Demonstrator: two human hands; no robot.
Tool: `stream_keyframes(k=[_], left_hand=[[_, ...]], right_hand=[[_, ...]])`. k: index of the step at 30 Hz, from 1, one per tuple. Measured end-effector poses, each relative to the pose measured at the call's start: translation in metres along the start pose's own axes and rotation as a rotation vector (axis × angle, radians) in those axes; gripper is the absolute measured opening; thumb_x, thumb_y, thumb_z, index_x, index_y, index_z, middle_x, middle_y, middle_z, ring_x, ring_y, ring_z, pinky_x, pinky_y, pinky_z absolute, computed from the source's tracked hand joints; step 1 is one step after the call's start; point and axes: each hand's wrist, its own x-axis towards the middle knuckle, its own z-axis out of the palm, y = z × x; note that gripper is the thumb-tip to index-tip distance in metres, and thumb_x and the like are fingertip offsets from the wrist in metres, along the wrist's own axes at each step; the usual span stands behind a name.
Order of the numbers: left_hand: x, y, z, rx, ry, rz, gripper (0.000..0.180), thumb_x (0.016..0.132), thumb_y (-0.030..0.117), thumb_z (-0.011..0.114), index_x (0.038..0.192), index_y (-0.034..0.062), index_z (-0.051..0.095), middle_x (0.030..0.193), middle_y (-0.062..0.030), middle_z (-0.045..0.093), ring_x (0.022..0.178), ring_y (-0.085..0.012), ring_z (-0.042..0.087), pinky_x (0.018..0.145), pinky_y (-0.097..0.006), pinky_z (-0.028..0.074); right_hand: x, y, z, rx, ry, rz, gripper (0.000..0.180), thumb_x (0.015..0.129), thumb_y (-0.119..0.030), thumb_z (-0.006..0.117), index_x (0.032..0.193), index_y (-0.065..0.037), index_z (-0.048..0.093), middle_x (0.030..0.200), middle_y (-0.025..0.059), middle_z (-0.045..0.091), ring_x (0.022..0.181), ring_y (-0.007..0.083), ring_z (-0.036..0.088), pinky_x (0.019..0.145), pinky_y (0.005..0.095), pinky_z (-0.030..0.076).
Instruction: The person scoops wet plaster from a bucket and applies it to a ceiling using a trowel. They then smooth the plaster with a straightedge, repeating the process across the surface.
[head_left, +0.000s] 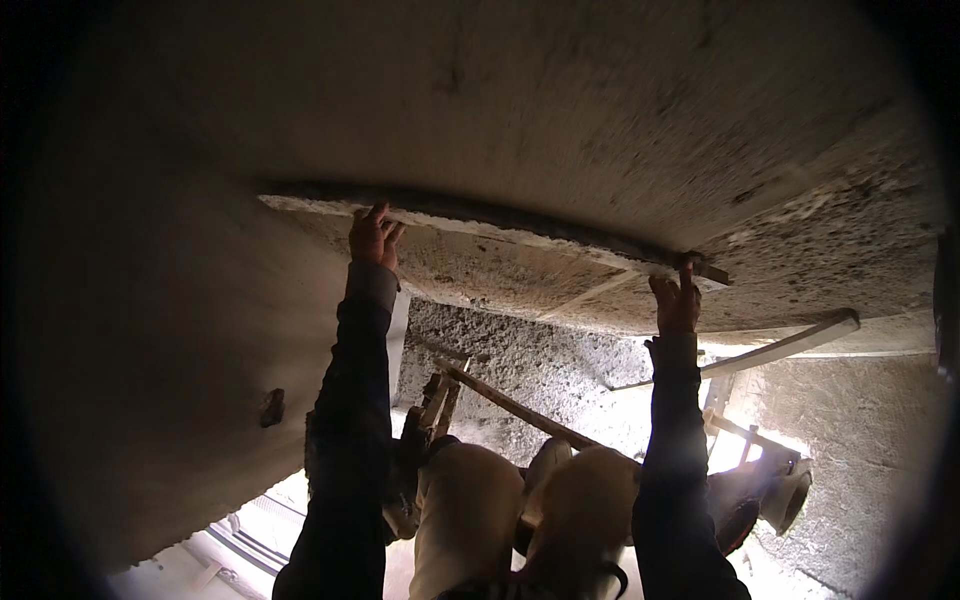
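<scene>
A long, narrow straightedge (520,232), crusted with pale mortar along its near edge, lies against the rough plastered surface (560,120) above me. Both arms reach up to it in dark sleeves. My left hand (374,240) grips it left of its middle, fingers bent over the edge. Near the bar's right end, my right hand (677,300) is closed on it too. The bar slopes slightly down to the right. Its upper face and parts of my fingers are in shadow.
A second pale bar (785,345) juts out at the right. Below me are a wooden beam (525,408) and a bucket-like container (787,495). A smooth wall (190,380) with a dark hole (272,407) rises at left, above a bright opening (265,530).
</scene>
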Motion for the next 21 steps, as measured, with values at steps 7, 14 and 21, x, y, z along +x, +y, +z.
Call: stream_keyframes(k=[7,14,21], left_hand=[[-0.082,0.140,0.086,0.012,0.020,-0.030,0.059,0.083,0.018,0.062,0.133,0.0096,0.031,0.129,-0.0118,0.032,0.120,-0.0305,0.034,0.101,-0.048,0.035],[-0.169,0.311,0.203,-0.021,0.032,0.062,0.066,0.080,0.020,0.065,0.135,0.0092,0.031,0.133,-0.0107,0.035,0.125,-0.0321,0.031,0.102,-0.046,0.031],[-0.302,0.525,0.324,0.236,-0.122,0.608,0.046,0.088,0.022,0.052,0.130,0.0085,0.039,0.127,-0.0143,0.044,0.116,-0.0290,0.046,0.098,-0.047,0.038]], right_hand=[[-0.078,-0.198,0.102,0.111,0.152,0.037,0.080,0.084,-0.022,0.063,0.135,-0.010,0.002,0.128,0.0237,0.038,0.108,0.0383,0.047,0.083,0.0495,0.052],[-0.150,-0.398,0.189,0.019,0.086,-0.167,0.055,0.091,-0.019,0.052,0.134,-0.005,0.020,0.130,0.0210,0.039,0.107,0.0332,0.049,0.083,0.0456,0.054],[-0.251,-0.609,0.308,0.081,0.066,-0.372,0.054,0.093,-0.028,0.042,0.141,-0.015,0.021,0.139,0.0206,0.026,0.125,0.0381,0.033,0.102,0.0553,0.032]])
